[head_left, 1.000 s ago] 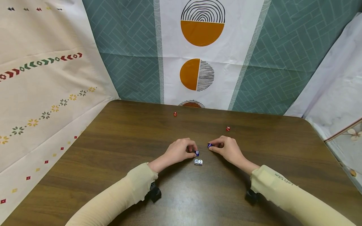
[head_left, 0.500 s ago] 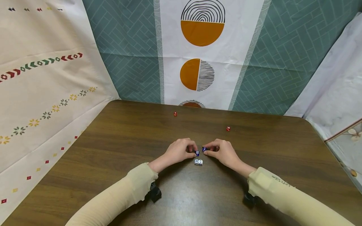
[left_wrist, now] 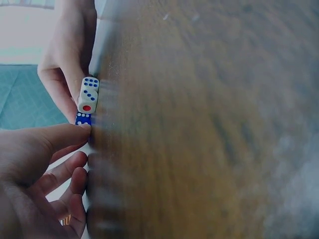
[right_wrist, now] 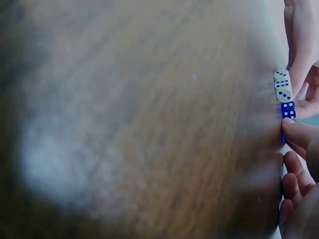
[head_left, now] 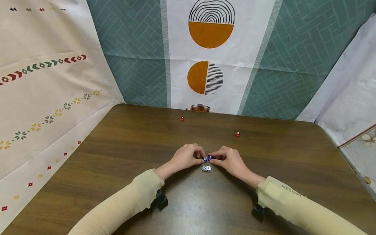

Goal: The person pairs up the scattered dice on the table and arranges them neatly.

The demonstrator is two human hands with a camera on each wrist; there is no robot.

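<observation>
In the head view my left hand (head_left: 185, 157) pinches a blue die (head_left: 205, 159) with white pips between thumb and fingertips, low at the tabletop. Facing it, my right hand (head_left: 232, 160) pinches a second blue die (head_left: 210, 157), with a narrow gap between the two dice. Just in front of them, two white dice (head_left: 206, 168) with blue pips sit side by side. The left wrist view shows the white dice (left_wrist: 89, 94) partly covering the blue die (left_wrist: 83, 118) behind. Seen from the right wrist, my right thumb hides most of its die.
Two red dice lie farther back on the brown wooden table (head_left: 147, 130): one red die (head_left: 182, 118) near the far edge, another red die (head_left: 237, 134) beyond my right hand. A patterned cloth (head_left: 135, 65) hangs behind the table.
My right hand has moved left and slightly nearer with its blue die, closing most of the distance to the other blue die. My left hand has stayed in place.
</observation>
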